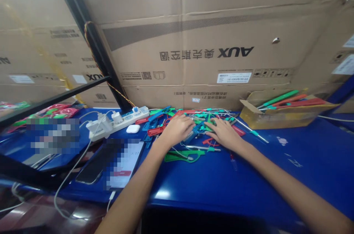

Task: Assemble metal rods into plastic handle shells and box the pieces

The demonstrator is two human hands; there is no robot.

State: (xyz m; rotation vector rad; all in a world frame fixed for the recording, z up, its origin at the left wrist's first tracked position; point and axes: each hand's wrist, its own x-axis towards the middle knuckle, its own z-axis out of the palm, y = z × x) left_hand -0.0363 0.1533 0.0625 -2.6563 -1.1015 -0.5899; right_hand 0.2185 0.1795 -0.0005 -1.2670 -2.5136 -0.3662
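Note:
A jumbled pile of small plastic parts in green, red, blue and teal, mixed with thin metal rods, lies on the blue table. My left hand (179,127) rests over the left side of the pile with its fingers stretched toward the middle. Over the right side is my right hand (225,133), its fingers apart and touching the pieces. Between the hands sits a blue part (190,137). Nearer to me lies a green plastic handle-like piece (179,156), with a metal rod (203,148) beside it. My fingers partly hide the pieces under them.
At the right stands an open cardboard box (279,119) of coloured plastic pieces. On the left are a white power strip (135,115) with chargers, a white earphone case (133,128), a dark phone (99,162) and trailing cables. A tall cardboard panel (193,31) closes off the back.

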